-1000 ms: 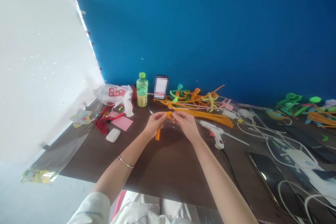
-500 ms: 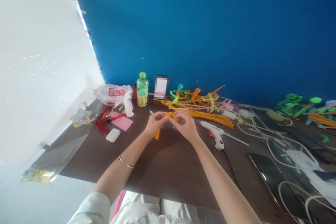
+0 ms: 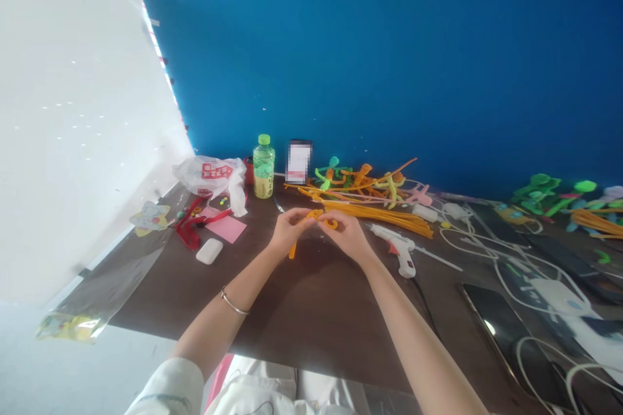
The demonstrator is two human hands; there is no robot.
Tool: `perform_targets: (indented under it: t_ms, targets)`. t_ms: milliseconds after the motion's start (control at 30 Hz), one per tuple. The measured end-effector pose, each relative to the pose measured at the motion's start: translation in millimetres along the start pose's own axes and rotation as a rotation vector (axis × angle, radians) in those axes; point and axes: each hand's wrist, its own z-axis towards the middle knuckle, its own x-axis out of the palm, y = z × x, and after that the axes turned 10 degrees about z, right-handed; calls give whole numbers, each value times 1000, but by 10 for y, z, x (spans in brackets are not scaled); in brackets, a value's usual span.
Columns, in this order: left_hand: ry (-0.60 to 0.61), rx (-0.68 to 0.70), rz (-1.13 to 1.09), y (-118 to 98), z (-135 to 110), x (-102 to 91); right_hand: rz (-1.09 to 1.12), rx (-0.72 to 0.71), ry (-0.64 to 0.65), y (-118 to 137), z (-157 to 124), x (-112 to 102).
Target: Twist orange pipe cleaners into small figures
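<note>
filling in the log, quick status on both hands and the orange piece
Left hand and right hand both pinching orange piece. Orange piece curled at right hand. Glue gun lying to the right, touching neither hand.

Held orange piece [image 3: 292,250]: fuzzy, matt; bundle [image 3: 384,216] looks same. Table [image 3: 311,311]: dk wood-look, smooth, slight sheen. Bottle [image 3: 264,172]: clear plastic, glossy. Bag [image 3: 192,174]: thin crinkly plastic, semi-transp. Glue gun [image 3: 403,251]: smooth plastic. Case [image 3: 209,251]: smooth plastic, lt gloss. Pink sheet [image 3: 228,229]: paper, matt. Bangle [image 3: 233,305]: shiny metal. Flat phone [image 3: 503,321]: glossy, glass-like front. Sleeve [image 3: 168,381]: cloth, matt. Wall [image 3: 389,65]: smooth, mostly matt.
</note>
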Motion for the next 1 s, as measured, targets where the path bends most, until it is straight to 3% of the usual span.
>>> perform_targets:
  t_ms: [133,267,500,833,1000]
  targets:
    - [15,-69,-52,19,6,15,-97,-84,72,25,35,-49]
    - [59,-145,-191,1,3,21,-162,-127,63,81,60,-56]
    - [182,-240,-356,-41,-13,-5,-207,-80,72,138,72,-50]
    - [263,-306,-434,-77,-23,-17,-170,-38,85,247,85,-77]
    - [301,-386,-543,-70,-26,-30,-138,-28,188,333,99,-97]
